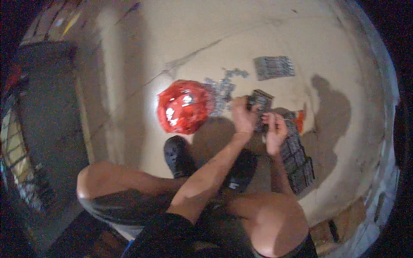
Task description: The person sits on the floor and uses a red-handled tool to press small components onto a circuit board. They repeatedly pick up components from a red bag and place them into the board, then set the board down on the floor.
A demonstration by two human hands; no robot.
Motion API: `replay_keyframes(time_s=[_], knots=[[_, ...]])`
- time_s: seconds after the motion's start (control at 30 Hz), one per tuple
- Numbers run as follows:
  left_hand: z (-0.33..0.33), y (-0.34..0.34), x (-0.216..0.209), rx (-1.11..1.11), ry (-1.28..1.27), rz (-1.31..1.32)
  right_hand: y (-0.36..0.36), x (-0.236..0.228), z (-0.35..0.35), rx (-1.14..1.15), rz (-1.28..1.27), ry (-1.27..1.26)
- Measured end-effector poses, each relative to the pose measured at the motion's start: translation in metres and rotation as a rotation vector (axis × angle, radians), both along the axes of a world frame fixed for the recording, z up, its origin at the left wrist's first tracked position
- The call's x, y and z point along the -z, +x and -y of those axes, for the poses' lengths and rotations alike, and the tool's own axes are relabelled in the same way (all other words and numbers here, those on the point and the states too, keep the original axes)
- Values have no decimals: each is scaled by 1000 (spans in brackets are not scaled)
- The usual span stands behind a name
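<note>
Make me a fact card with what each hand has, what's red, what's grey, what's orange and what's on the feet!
Left hand: holds a dark piece
Right hand: fingers curled, seems to pinch a thin stick
Red: a round, shiny thing, left of the hands; can't tell what
Grey: small bits right of the red thing; a flat panel farther away
Orange: something beyond the right hand, too blurry to name
Feet: dark shoes
</note>
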State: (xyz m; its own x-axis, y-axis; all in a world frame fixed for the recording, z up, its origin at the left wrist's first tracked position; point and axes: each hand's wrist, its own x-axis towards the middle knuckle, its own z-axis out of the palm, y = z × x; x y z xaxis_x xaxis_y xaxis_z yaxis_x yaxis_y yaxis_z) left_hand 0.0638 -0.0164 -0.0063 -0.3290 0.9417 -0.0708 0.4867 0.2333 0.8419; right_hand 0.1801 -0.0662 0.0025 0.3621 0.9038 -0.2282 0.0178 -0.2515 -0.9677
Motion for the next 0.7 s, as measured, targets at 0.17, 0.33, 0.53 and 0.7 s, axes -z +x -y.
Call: replay_keyframes(time_s=[0.17,0.33,0.53,0.7], knots=[[-2,-3,-7,69,43,-24,4,3,-2,-60,43,45],[1,-3,-5,9,52,40,4,4,-2,-59,39,44],[-10,-3,-2,-56,-110,105,4,0,-3,-69,57,9],[-28,-3,13,-53,-199,151,5,6,-2,-39,-6,19]])
